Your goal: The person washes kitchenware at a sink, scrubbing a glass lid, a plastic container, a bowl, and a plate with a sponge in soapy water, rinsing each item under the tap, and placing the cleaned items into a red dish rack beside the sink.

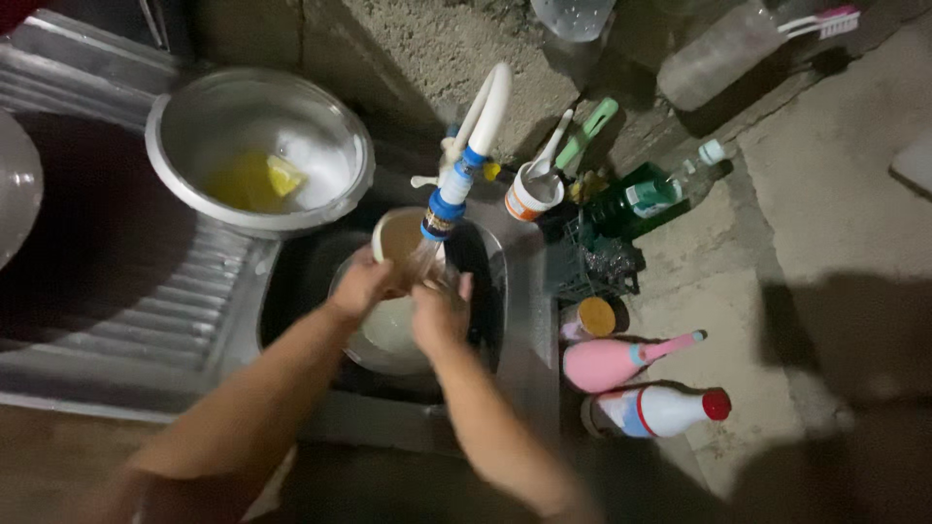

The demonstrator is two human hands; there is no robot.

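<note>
My left hand [361, 282] and my right hand [439, 312] meet under the white tap [473, 136] over the sink [301, 281]. Both close around a clear glass-like vessel [427, 267] that is blurred and partly hidden by my fingers. Water runs from the blue tap nozzle onto it. Below my hands sits a metal bowl [388, 335] with pale water. A cream mug [396, 236] stands just behind my left hand.
A large steel bowl [175, 146] holding a yellow sponge [284, 176] rests on the ribbed drainboard [126, 311]. To the right stand a cup with toothbrushes [532, 192], a green bottle [636, 199], a pink bottle [607, 361] and a white bottle with a red cap [660, 410].
</note>
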